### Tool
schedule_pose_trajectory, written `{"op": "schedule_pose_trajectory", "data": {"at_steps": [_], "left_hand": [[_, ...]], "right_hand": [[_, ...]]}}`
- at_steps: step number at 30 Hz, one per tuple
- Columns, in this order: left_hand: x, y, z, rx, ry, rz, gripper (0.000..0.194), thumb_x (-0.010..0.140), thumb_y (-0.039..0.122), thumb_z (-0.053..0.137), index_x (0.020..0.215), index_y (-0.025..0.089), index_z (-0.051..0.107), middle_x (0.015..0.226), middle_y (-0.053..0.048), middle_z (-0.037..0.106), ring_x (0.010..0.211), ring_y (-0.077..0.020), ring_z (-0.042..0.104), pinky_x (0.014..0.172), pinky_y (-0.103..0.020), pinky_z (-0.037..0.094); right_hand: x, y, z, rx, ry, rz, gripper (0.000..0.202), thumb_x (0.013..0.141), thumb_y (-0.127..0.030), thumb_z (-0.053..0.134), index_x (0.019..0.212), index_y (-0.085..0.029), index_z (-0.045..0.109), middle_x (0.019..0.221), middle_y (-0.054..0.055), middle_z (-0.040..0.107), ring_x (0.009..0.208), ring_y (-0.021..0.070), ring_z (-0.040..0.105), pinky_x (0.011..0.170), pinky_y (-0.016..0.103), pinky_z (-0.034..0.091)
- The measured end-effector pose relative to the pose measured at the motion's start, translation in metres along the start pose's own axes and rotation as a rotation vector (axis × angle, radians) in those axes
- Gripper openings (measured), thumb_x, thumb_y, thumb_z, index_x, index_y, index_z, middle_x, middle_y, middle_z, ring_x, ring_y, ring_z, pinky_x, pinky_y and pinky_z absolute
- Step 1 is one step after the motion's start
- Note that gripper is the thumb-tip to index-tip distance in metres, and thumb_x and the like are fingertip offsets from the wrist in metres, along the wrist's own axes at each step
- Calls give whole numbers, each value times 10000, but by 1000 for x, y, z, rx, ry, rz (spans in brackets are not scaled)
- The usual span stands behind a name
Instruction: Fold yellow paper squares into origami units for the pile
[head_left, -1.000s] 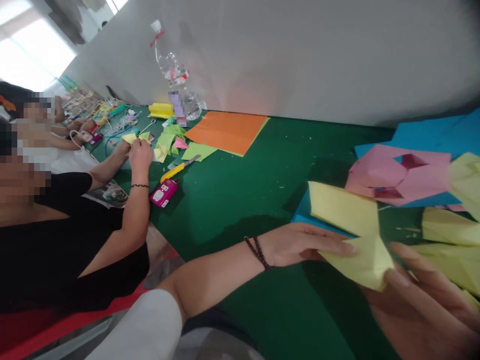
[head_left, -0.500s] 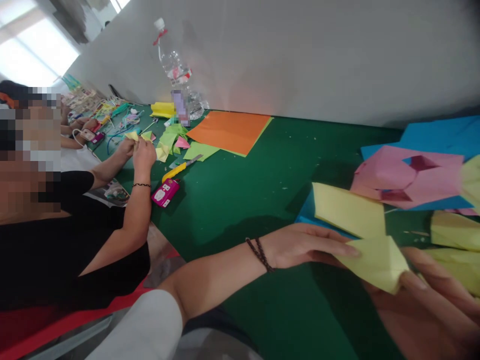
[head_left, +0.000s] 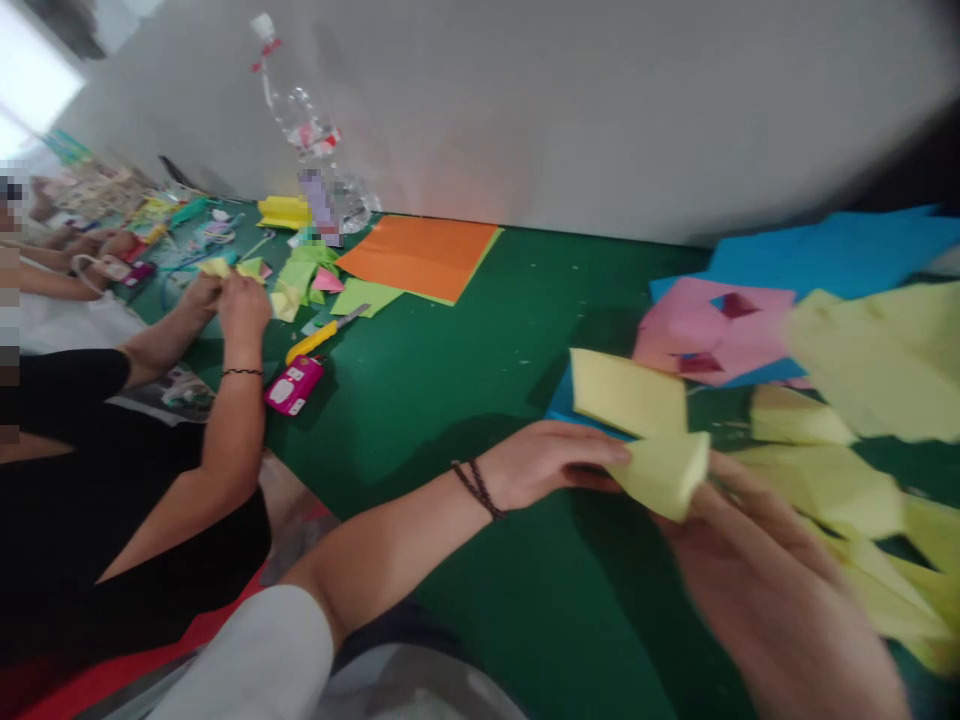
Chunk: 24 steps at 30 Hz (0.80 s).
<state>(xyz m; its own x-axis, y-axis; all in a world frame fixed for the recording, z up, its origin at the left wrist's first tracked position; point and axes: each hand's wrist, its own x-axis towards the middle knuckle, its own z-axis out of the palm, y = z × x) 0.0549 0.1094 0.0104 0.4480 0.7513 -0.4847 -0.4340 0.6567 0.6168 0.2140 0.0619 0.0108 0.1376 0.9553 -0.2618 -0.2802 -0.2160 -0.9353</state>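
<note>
A small folded piece of pale yellow paper [head_left: 660,472] is held between both hands above the green table. My left hand [head_left: 551,462], with a dark braided bracelet at the wrist, pinches its left edge. On the right side, my right hand [head_left: 780,570] grips the paper's upright folded edge between thumb and fingers. Just behind lies a stack of yellow paper [head_left: 628,392] over blue sheets [head_left: 561,396]. Beyond it sits a pink folded paper piece [head_left: 686,325] with openings in it. Several yellow folded pieces [head_left: 832,485] lie to the right of my right hand.
A co-worker's hands [head_left: 236,300] fold yellow paper at the left. Near them lie a yellow utility knife [head_left: 319,338], a magenta device [head_left: 295,384] and green paper scraps [head_left: 300,275]. Orange paper [head_left: 420,252] and a plastic bottle [head_left: 300,110] are by the grey partition [head_left: 585,110].
The view has turned right, so everything sits further left and more yellow pieces show. Both hands still hold the yellow paper, whose right edge now stands up more.
</note>
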Motion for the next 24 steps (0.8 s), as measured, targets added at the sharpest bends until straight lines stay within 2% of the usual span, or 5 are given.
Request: {"op": "schedule_pose_trajectory", "data": {"at_steps": [6,11,17,20,24], "left_hand": [[-2,0,-1,-51,3,52,280,619,291,831,788,106,709,874,-95,683,863,-205,614,823,-362,494],[-4,2,-1,-30,14,69,277,622,288,832,790,98,721,859,-91,676,869,-198,604,798,-337,506],[-10,6,1,67,-36,18,343,627,350,852,820,89,744,897,-100,698,882,-186,620,824,-306,497],[-12,6,2,122,-114,-29,343,626,371,857,817,105,754,942,-102,707,914,-190,627,839,-295,496],[-13,5,1,122,-151,26,389,670,472,815,866,141,759,975,-102,709,922,-200,631,818,-306,514]], "right_hand": [[3,4,-2,72,37,31,300,682,-361,773,966,-314,690,710,-41,637,602,121,584,598,282,508],[1,0,-1,5,7,-42,390,739,-403,738,1108,-316,645,890,0,688,762,148,640,706,317,547],[-7,-3,-4,-522,-48,-479,597,754,-330,748,1306,-358,522,1429,67,474,1119,246,598,876,433,551],[-10,-10,-2,-814,-53,-712,383,801,-273,694,1176,-318,629,1400,81,504,1208,292,554,936,488,520],[-16,-38,-7,-912,-42,-779,218,831,-254,650,1038,-315,679,1229,62,634,1098,267,625,944,493,517]]}}
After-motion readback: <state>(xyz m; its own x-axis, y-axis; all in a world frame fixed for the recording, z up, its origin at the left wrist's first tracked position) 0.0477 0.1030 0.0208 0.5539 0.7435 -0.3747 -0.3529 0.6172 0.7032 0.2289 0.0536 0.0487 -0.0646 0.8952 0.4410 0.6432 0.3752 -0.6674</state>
